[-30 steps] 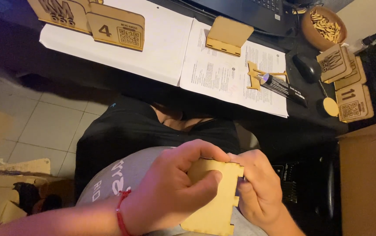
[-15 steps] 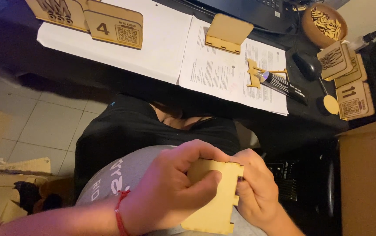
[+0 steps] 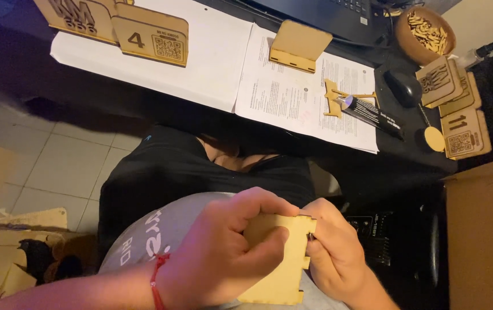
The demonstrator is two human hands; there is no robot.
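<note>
Single head-worn view, looking steeply down over the person's lap, hands [image 3: 269, 252] close at the bottom edge, dark desk [image 3: 40, 63] farther off along the top, tiled floor [image 3: 57, 166] at left, cardboard box [image 3: 481, 229] at right, no second view to compare.

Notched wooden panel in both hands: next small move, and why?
Probably bring the panel up toward the desk edge. The left hand wraps its face, the right hand pinches the notched edge, so the grip looks secure. The glue tube and a matching notched piece lie up there, out of reach from the lap.
</note>
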